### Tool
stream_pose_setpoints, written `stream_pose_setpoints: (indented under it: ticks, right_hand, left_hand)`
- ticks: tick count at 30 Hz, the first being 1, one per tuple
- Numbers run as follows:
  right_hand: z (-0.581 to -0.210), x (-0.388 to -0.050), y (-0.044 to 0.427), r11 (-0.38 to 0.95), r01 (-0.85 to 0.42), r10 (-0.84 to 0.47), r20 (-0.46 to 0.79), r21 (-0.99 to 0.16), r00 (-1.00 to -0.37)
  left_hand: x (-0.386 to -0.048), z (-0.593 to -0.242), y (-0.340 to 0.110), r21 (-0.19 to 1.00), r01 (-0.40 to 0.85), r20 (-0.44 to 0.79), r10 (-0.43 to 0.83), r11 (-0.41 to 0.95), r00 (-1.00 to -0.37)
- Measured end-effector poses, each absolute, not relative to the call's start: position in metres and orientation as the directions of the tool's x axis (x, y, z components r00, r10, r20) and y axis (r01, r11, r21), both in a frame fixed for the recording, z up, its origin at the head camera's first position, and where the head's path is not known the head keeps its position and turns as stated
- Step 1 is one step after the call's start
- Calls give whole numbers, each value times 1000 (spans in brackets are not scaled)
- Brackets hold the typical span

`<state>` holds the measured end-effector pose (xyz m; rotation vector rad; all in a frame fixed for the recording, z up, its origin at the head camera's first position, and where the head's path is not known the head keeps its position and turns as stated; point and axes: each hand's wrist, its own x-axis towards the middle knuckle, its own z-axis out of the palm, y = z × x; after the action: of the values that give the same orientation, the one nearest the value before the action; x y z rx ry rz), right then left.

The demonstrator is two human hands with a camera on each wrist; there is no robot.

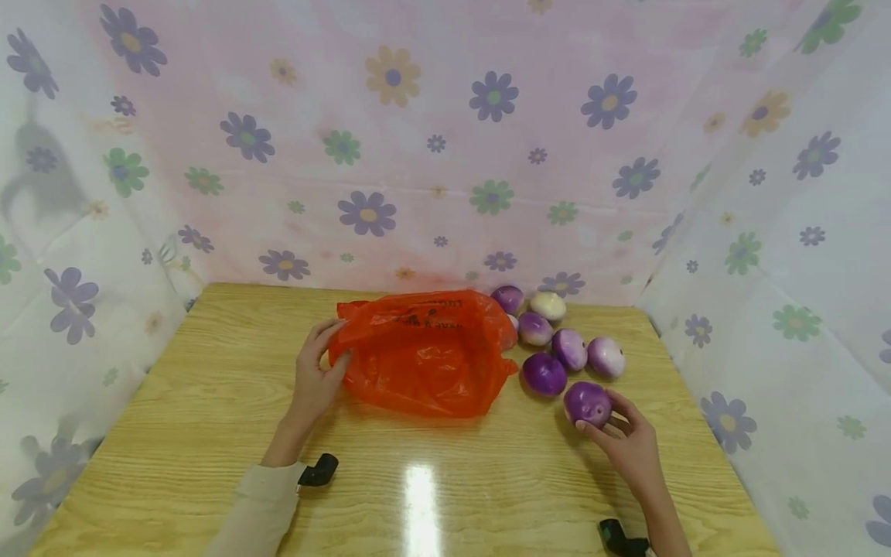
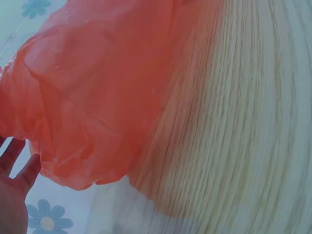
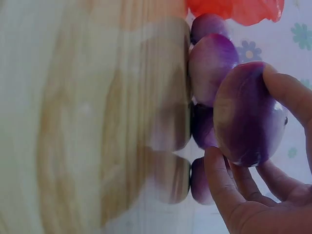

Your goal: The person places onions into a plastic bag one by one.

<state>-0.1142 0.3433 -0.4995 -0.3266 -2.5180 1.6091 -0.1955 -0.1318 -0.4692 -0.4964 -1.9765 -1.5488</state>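
Observation:
A red plastic bag (image 1: 425, 363) lies on the table with its mouth facing me and dark print along its top. At its left edge my left hand (image 1: 322, 371) pinches the rim, the thumb at the mouth and the fingers behind the film. In the left wrist view the bag (image 2: 97, 87) spreads away from the fingers. My right hand (image 1: 629, 441) grips a glossy round purple vegetable (image 1: 587, 404) between thumb and fingers. The right wrist view shows this vegetable (image 3: 248, 117), purple with paler sides, held off the table.
Several similar purple-and-white vegetables (image 1: 571, 350) cluster right of the bag, with a mostly cream one (image 1: 547, 306) at the back. The wooden table (image 1: 209, 433) meets a flowered cloth (image 1: 431, 155) behind and at both sides.

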Motion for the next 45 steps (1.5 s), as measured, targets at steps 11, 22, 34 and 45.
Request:
stream_pose_setpoints:
  ticks: [11,22,34,45]
  right_hand:
    - [-488,-105,324,241,74,252,-11,-968,-968]
    - [-482,-98,301,146,2,218,30,-989,-975]
    - [-470,-91,278,34,-61,144,65,-998,-987]
    - [-455,-93,252,-41,-142,-61,144,-989,-988]
  left_hand:
    - [-203,-490,-130,874,478,485,-223,88,-846]
    - [-188,-470,-124,877,479,474,-248,44,-845]
    - [-201,-496,-130,880,475,459,-288,16,-840]
    - [-200,-494,-129,883,470,450,-295,4,-843]
